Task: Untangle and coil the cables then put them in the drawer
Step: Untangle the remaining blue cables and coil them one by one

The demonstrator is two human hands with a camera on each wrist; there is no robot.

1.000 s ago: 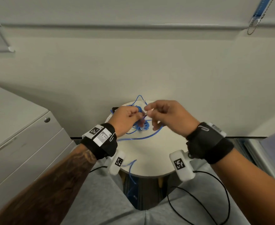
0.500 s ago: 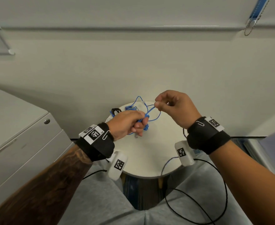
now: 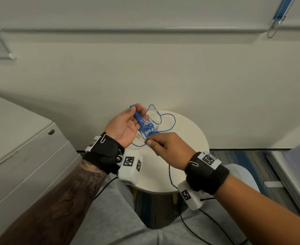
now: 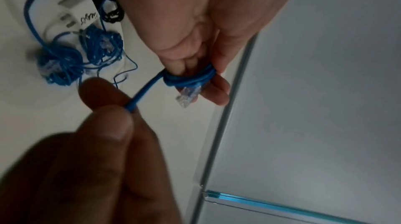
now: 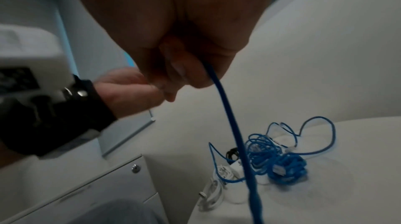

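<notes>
The left hand point(image 3: 126, 126) is held palm-up above the 10 o'clock edge of the round white surface point(image 3: 190, 138), a few turns of the blue cable point(image 4: 188, 77) wound round its fingers point(image 4: 217, 88), which curl to hold the coil; a clear plug point(image 4: 186, 97) sticks out of the loops. The right hand point(image 3: 165, 147), toward 4 o'clock of the left, pinches the same cable between thumb and forefinger, and the strand runs taut between the two hands. On the surface beneath lies the remaining blue tangle point(image 5: 279, 162), with what looks like a white charger point(image 5: 230, 169) and a small black coil point(image 5: 232, 154) beside it, though both are blurred. A grey drawer cabinet point(image 3: 30, 156) stands at 9 o'clock, its drawers closed.
</notes>
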